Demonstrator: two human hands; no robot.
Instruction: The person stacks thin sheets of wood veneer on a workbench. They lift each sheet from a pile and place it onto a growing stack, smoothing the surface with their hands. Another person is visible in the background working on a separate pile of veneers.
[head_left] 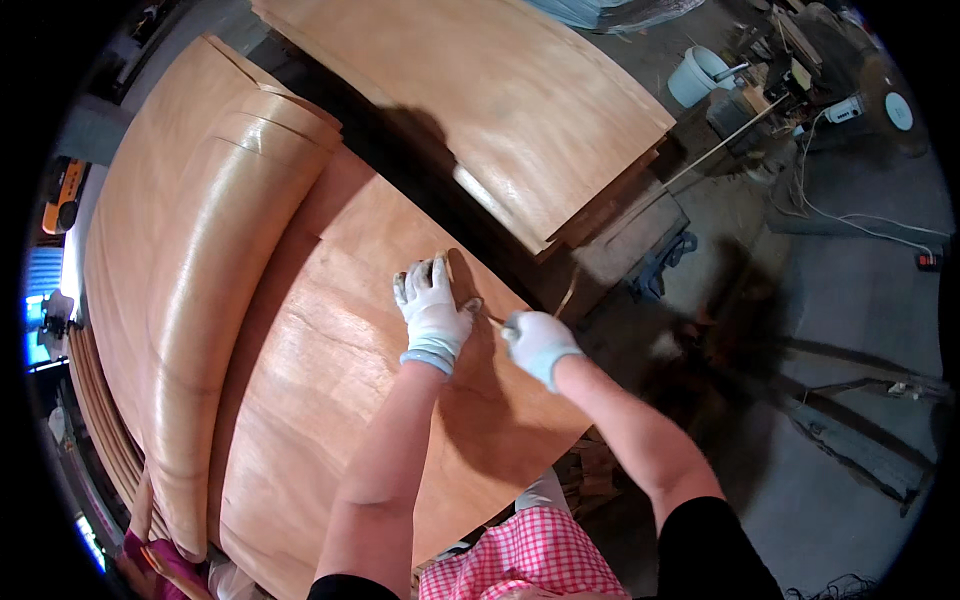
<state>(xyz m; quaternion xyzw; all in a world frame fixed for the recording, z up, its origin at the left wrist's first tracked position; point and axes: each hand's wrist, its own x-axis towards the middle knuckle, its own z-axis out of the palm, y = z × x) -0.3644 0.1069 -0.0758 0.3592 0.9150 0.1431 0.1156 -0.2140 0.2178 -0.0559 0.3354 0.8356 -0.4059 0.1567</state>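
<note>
A large, thin sheet of reddish-brown wood veneer (330, 400) lies in front of me on a stack. My left hand (433, 308), in a white glove with dirty fingertips, rests flat on it near its right edge, fingers stretched and thumb out to the side. Just right of it, my gloved right hand (541, 346) is closed at the sheet's edge. A narrow wood strip (568, 292) seems to come out of this fist; its gripped part is hidden by the fingers.
Left of my hands, several sheets curl over in a long roll (215, 250). Another person's arm (165, 570) reaches in at the lower left. Beyond a dark gap lies a second veneer stack (480, 90). A white bucket (692, 78) and cables stand at the right.
</note>
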